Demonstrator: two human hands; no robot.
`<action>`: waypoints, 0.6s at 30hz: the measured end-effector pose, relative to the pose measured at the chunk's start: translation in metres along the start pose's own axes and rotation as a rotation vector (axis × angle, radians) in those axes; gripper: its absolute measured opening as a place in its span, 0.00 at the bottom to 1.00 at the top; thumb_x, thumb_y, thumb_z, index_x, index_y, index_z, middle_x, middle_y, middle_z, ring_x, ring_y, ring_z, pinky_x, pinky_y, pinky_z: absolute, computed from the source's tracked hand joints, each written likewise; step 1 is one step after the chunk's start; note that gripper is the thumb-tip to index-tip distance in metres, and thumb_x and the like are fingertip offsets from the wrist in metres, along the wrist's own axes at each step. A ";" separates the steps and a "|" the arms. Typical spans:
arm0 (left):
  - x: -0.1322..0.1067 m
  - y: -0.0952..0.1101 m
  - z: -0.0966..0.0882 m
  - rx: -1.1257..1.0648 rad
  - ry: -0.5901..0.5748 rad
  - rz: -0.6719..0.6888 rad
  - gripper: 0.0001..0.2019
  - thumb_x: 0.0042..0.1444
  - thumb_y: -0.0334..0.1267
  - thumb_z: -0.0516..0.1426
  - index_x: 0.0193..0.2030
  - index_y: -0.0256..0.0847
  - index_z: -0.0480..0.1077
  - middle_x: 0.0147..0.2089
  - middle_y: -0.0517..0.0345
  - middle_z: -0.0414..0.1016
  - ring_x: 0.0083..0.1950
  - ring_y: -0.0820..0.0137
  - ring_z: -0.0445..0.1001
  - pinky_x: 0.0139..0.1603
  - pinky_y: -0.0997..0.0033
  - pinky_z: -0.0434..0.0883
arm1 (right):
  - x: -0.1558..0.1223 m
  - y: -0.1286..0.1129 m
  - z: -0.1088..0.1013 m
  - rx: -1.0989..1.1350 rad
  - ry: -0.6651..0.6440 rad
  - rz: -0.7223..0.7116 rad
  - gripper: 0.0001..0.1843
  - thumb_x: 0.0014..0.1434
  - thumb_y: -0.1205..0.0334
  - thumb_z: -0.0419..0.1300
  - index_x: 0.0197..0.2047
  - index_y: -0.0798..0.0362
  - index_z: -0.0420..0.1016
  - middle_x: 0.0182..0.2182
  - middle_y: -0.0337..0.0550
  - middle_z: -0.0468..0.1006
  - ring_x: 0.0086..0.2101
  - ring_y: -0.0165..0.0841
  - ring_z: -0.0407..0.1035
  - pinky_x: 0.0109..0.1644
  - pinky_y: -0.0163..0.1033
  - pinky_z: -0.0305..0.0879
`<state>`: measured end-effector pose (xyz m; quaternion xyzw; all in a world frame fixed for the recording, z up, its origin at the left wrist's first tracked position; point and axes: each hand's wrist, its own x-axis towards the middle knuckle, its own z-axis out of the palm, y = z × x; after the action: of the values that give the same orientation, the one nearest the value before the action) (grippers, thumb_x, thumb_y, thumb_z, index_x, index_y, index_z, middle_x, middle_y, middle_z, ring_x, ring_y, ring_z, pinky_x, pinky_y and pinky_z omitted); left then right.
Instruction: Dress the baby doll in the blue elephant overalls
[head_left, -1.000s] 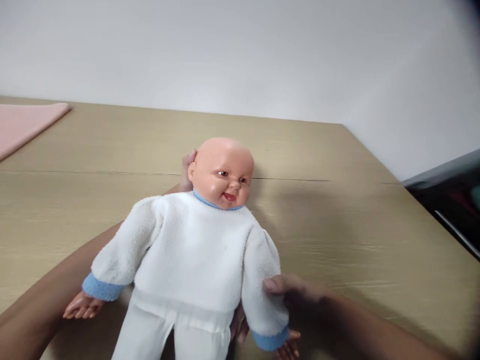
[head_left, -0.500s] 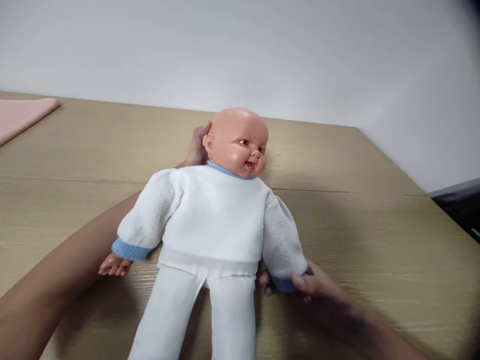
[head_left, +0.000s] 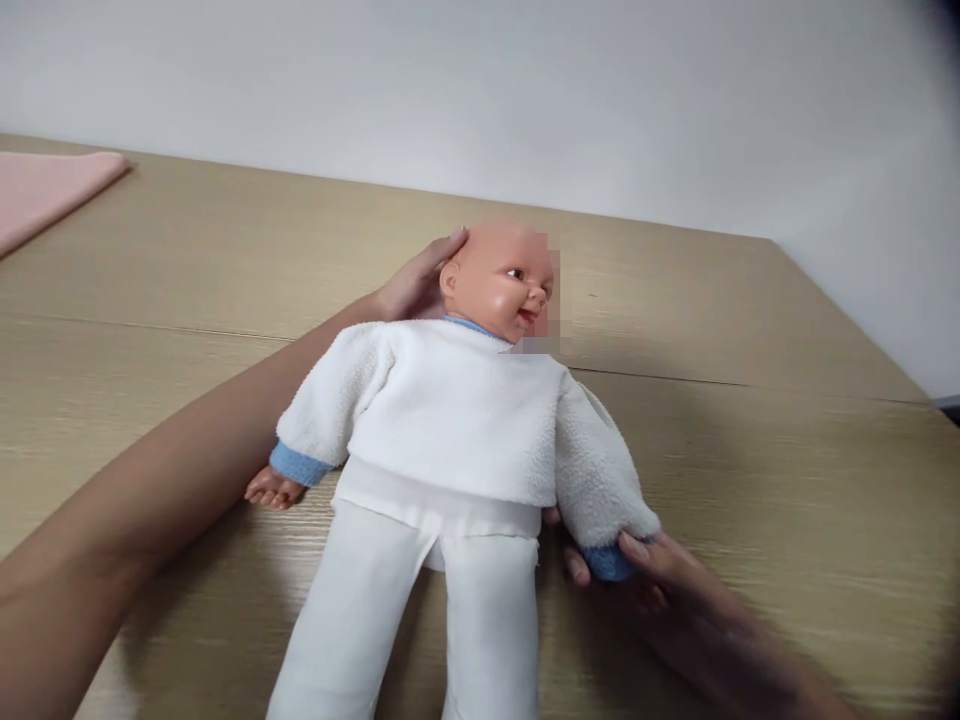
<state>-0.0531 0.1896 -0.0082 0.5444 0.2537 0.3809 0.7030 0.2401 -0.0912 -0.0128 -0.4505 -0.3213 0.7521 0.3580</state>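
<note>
My right hand (head_left: 675,590) pinches the doll's (head_left: 457,420) blue cuff (head_left: 609,562), thumb on top. I judge a light grip on the cloth alone is best (the small hand inside is hidden). The doll lies face up mid-table (head_left: 750,450), in a white fleece top and white trousers, head bare. My left hand (head_left: 420,285) cups behind its head, fingers together. A pink cloth (head_left: 52,185) lies far left.

The doll (head_left: 450,420) has its legs cut off by the bottom edge. Behind its head the left hand (head_left: 416,285) hides its palm. At its cuff the blurred right hand (head_left: 660,590) covers the doll's hand; whether it grips is unclear.
</note>
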 end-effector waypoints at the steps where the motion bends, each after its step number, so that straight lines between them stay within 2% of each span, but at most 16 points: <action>1: -0.001 0.001 0.000 0.012 -0.007 -0.001 0.35 0.78 0.69 0.49 0.66 0.41 0.79 0.69 0.52 0.84 0.79 0.37 0.74 0.79 0.31 0.75 | 0.000 -0.001 0.001 0.009 0.005 0.011 0.22 0.63 0.37 0.75 0.48 0.45 0.94 0.40 0.48 0.86 0.44 0.44 0.80 0.58 0.45 0.79; 7: -0.005 0.004 -0.003 0.036 -0.058 0.004 0.32 0.75 0.68 0.55 0.61 0.39 0.81 0.68 0.48 0.86 0.79 0.32 0.73 0.81 0.26 0.72 | 0.004 -0.004 0.006 0.048 -0.048 -0.035 0.24 0.64 0.39 0.75 0.52 0.48 0.95 0.35 0.44 0.83 0.41 0.37 0.79 0.53 0.37 0.78; 11: -0.006 0.004 -0.005 0.004 -0.113 -0.047 0.33 0.74 0.69 0.57 0.59 0.40 0.83 0.65 0.47 0.87 0.78 0.31 0.74 0.81 0.28 0.72 | 0.006 -0.003 0.006 0.047 -0.067 -0.069 0.21 0.65 0.42 0.74 0.51 0.49 0.95 0.38 0.44 0.86 0.39 0.36 0.79 0.52 0.40 0.77; 16: -0.006 0.001 -0.009 -0.019 -0.100 -0.082 0.32 0.73 0.68 0.58 0.58 0.40 0.85 0.62 0.45 0.89 0.76 0.32 0.77 0.81 0.30 0.72 | 0.007 -0.004 0.005 0.048 -0.097 -0.071 0.21 0.67 0.42 0.72 0.52 0.48 0.95 0.36 0.42 0.85 0.39 0.34 0.78 0.54 0.38 0.75; 18: -0.005 0.000 -0.010 -0.027 -0.086 -0.087 0.32 0.73 0.68 0.58 0.59 0.41 0.85 0.61 0.45 0.89 0.76 0.32 0.77 0.80 0.30 0.73 | 0.007 -0.004 0.005 0.073 -0.100 -0.061 0.20 0.67 0.43 0.73 0.52 0.48 0.95 0.40 0.42 0.86 0.38 0.33 0.77 0.52 0.36 0.75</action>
<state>-0.0641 0.1911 -0.0112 0.5392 0.2412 0.3297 0.7365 0.2341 -0.0842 -0.0101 -0.3890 -0.3244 0.7738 0.3804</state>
